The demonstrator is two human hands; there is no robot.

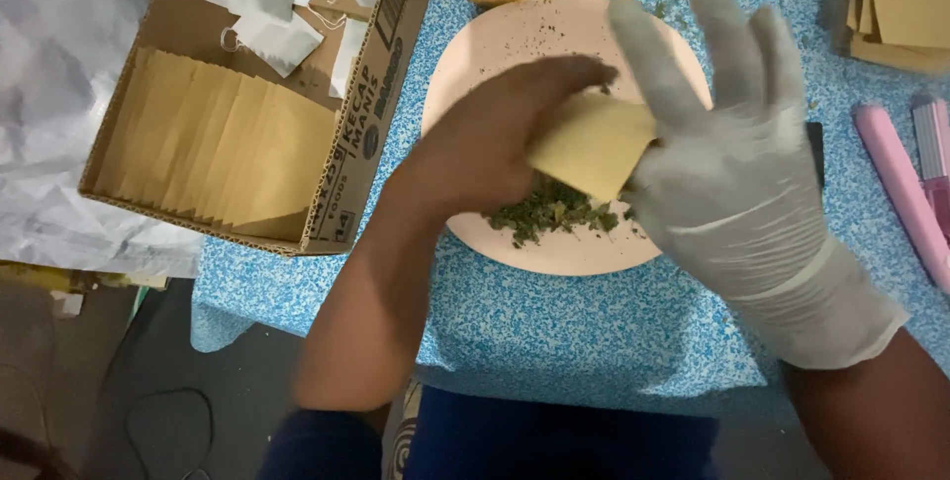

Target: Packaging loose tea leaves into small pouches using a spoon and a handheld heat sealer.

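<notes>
We pinch the sachet (594, 144) in the left hand (495, 144); the gloved right hand (732, 173) pinches its edge, fingers spread. Keep it over the plate (554, 242) so herbs (549, 213) fall back.

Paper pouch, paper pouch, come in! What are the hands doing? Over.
Bare left hand and gloved right hand both grip the tan pouch. Pouch above green herbs on pink plate. Nothing in the way.

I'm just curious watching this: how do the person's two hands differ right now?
The right hand wears a pale glove; the left hand is bare. The right hand's fingers are spread and raised, while the left hand's curl down over the small tan paper pouch. Both hands touch that pouch, above the pink plate of green dried leaves.
</notes>
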